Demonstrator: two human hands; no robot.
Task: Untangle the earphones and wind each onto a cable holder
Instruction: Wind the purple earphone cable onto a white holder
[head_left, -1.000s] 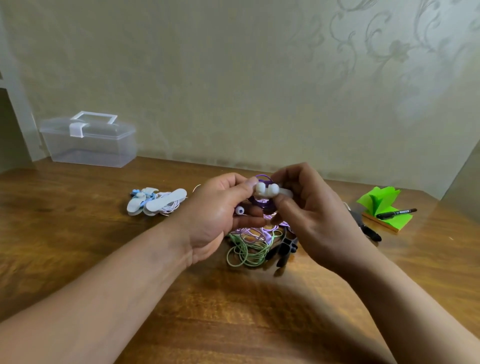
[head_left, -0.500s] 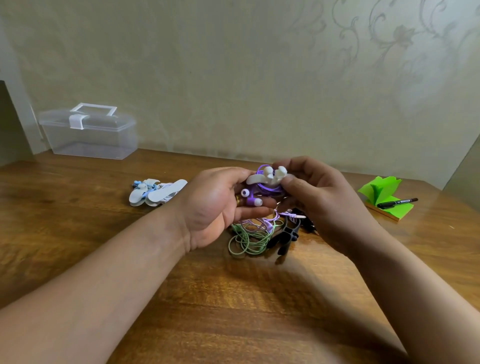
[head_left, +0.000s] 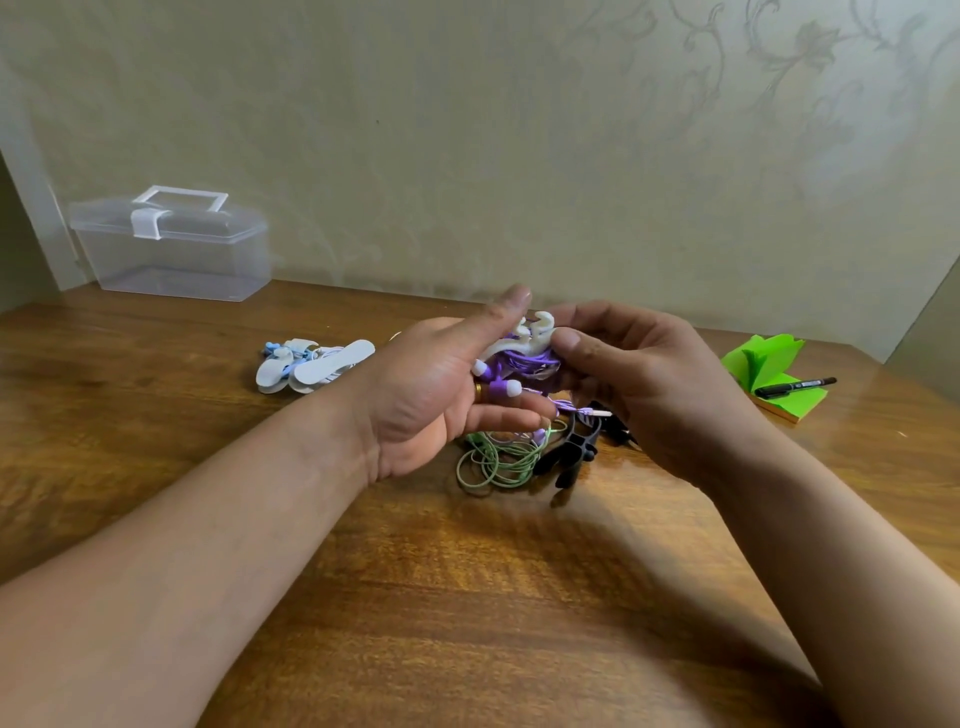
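Purple earphones (head_left: 521, 360) in right hand (head_left: 660, 384)

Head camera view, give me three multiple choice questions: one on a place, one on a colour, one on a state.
1. Where is the clear box? A on the floor; B at the table's far left by the wall; C on a shelf.
2. What colour is the cable wound on the white holder that the right hand grips? A red; B yellow; C purple.
3. How does the green earphone cable lie? A in loose coils on the table; B wound on a holder; C inside the box.
B, it stands against the wall. C, purple loops show under the holder. A, its coils sprawl on the wood.
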